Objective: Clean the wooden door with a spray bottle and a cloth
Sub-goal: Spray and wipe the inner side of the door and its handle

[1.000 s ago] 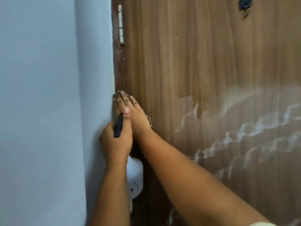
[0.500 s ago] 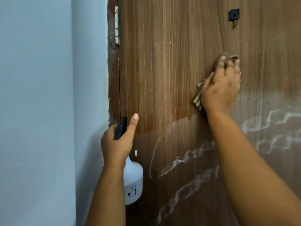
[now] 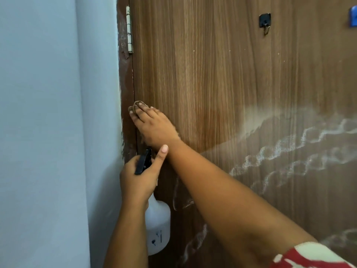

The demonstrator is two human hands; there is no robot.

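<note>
Brown wood-grain door [image 3: 222, 78] fills most of the view, hinged at its left edge against a pale blue wall [image 3: 48, 113]; a white hinge [image 3: 129, 29] sits high on that edge. Upper part of the door looks clean and evenly toned; lower right carries a hazy film and wavy white streaks [image 3: 289, 147], so by my reckoning the wiping is partway done, the bottom not yet reached. Right hand [image 3: 154, 128] lies flat on the door at the hinge side, fingers straight, pressing a brown cloth [image 3: 136, 105] against the wood; only a small fold of cloth shows past the fingertips, the rest hidden under the palm. Left hand [image 3: 138, 180] is curled round the neck of a white spray bottle [image 3: 157, 227], thumb raised, black trigger head [image 3: 143, 161] poking above the fist; bottle hangs upright, just beside the door's lower left edge and under the right forearm. Handling notes, as judgement: cloth is soft and limp, will bunch unless kept spread under a flat palm. Bottle is light plastic; its fill level cannot be read, and any wet film would make the smooth body slippery, so the neck below the trigger is the sound place to hold. Small black hook [image 3: 265, 21] and a blue fitting [image 3: 354, 16] are fixed near the top right; worth wiping round them.
</note>
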